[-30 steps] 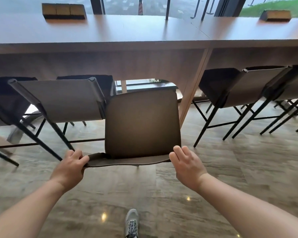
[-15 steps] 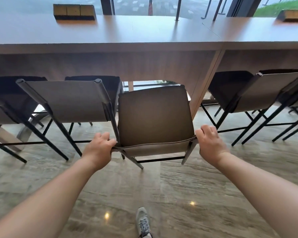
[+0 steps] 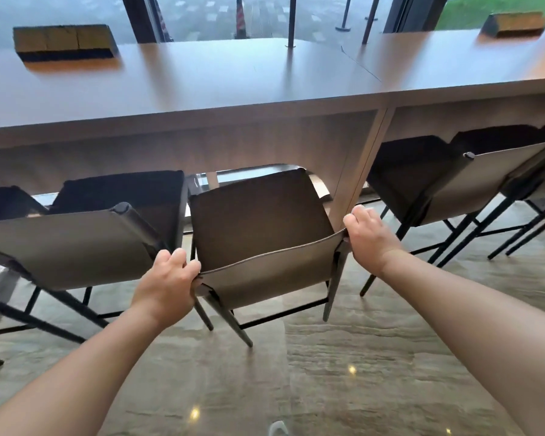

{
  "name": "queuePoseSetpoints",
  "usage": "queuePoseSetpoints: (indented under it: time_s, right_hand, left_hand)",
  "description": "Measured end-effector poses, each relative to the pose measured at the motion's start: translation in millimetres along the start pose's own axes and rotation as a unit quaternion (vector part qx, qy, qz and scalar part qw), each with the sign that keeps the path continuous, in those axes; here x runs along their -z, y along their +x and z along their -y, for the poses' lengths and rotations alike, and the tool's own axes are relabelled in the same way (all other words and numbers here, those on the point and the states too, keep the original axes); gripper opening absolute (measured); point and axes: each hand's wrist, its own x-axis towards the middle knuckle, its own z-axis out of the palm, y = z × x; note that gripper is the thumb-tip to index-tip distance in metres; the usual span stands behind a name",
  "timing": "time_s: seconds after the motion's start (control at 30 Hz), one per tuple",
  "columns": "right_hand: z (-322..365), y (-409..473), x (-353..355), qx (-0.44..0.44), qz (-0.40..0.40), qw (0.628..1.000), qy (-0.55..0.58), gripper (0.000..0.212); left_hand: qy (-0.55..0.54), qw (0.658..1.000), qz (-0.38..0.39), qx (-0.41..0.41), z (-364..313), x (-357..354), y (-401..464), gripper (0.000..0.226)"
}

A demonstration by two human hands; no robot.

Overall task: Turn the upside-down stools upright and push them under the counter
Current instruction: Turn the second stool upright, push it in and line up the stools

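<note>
Holding the stool (image 3: 261, 225) by the two top corners of its low backrest, I have my left hand (image 3: 167, 278) wrapped over the left corner and my right hand (image 3: 370, 239) over the right one, each grip closed on the edge. The stool stands upright at centre frame, its seat partly under the desk (image 3: 202, 89), just left of the desk's slanted support panel (image 3: 356, 171).

I judge it light to moderate: thin dark metal legs and a slim seat. The frame looks stiff, but the backrest is a sling of leather-like sheet that bows between the posts, so pressing its middle would only flex it. The corners, where the sheet meets the posts, are the firm places to take hold, and that is where both hands sit.

The floor (image 3: 343, 357) is glossy stone, so the legs should slide easily, perhaps skidding sideways if I push unevenly. The neighbouring stool (image 3: 76, 247) at left stands just beside, and the panel is close on the right, so the gap is snug.
</note>
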Motion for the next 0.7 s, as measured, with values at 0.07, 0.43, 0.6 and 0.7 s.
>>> queuePoseSetpoints:
  time_s: [0.07, 0.43, 0.6, 0.7]
  right_hand:
    - [-7, 22, -5, -0.010, 0.001, 1.000, 0.004, 0.015]
    - [-86, 37, -46, -0.064, -0.023, 0.997, 0.026, 0.028]
    - [-113, 34, -49, -0.016, -0.043, 0.997, 0.055, 0.023]
    - [-113, 48, -47, -0.017, -0.065, 0.996, 0.058, 0.020]
  left_hand:
    - [-0.008, 0.999, 0.012, 0.031, 4, -5, 17, 0.016]
    - [-0.016, 0.998, 0.034, -0.056, -32, -22, 82, 0.013]
    - [-0.016, 0.996, 0.022, -0.080, -40, -29, 103, 0.020]
    - [-0.011, 0.997, 0.009, -0.074, -35, -26, 112, 0.018]
